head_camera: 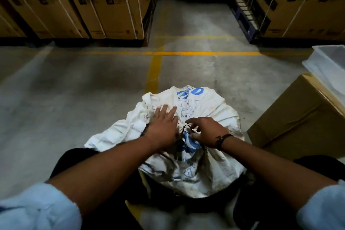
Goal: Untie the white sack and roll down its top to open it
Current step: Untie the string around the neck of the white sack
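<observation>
A full white sack [209, 110] with blue print stands on the concrete floor between my knees. Its gathered neck is bound by a dark cord [183, 132] at the middle. My left hand [162, 127] lies flat on the loose white cloth left of the knot, fingers spread and holding nothing. My right hand [207, 132] rests just right of the knot, its fingertips touching the cord; whether it pinches the cord is hidden by the fingers.
A brown cardboard box [298, 117] stands close on the right with a white plastic bin [332, 69] behind it. Stacks of strapped cartons [89, 2] line the back left and back right. Yellow lines [155, 65] mark the floor ahead.
</observation>
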Available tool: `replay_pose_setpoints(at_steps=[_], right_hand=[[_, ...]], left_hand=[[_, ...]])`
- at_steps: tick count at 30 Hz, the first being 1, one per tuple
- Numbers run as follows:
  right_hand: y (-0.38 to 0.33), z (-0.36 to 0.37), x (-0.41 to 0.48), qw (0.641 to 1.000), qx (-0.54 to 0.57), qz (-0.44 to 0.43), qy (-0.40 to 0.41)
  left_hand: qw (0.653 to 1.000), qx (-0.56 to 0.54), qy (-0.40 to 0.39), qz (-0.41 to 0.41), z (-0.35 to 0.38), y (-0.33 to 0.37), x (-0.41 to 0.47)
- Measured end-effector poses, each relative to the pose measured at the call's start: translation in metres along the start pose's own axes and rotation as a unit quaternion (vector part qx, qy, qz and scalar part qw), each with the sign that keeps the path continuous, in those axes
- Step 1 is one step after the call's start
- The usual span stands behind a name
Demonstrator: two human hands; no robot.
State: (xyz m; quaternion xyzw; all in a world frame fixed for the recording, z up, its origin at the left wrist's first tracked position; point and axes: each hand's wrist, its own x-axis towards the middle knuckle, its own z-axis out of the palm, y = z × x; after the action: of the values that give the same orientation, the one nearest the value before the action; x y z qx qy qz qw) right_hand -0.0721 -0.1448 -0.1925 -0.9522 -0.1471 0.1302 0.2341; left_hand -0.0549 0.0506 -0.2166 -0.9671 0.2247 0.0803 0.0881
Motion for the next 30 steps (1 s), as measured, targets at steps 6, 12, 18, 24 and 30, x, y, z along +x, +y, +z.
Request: replay_pose_setpoints(at_steps=[6, 12, 18, 24, 30], right_hand=[[0.008, 0.013, 0.024, 0.997, 0.008, -0.015, 0.069], [0.04, 0.006, 0.035, 0.977, 0.139, 0.098, 0.13], [0.048, 0.004, 0.034, 0.922, 0.339, 0.171, 0.082], [0.031, 0.001, 0.026, 0.966, 0.225, 0.077, 0.103], [-0.005, 0.036, 0.003, 0.992, 0.045, -0.109, 0.041]], left_hand=[[0.992, -0.123, 0.015, 0.031, 0.007, 0.016, 0.019], [0.966, -0.245, 0.037, 0.079, 0.033, -0.013, 0.035], [0.904, -0.419, 0.005, 0.089, 0.041, -0.034, 0.043], [0.846, -0.528, 0.011, 0.072, 0.042, -0.04, 0.038], [0.834, -0.546, 0.032, 0.07, 0.045, -0.039, 0.027]])
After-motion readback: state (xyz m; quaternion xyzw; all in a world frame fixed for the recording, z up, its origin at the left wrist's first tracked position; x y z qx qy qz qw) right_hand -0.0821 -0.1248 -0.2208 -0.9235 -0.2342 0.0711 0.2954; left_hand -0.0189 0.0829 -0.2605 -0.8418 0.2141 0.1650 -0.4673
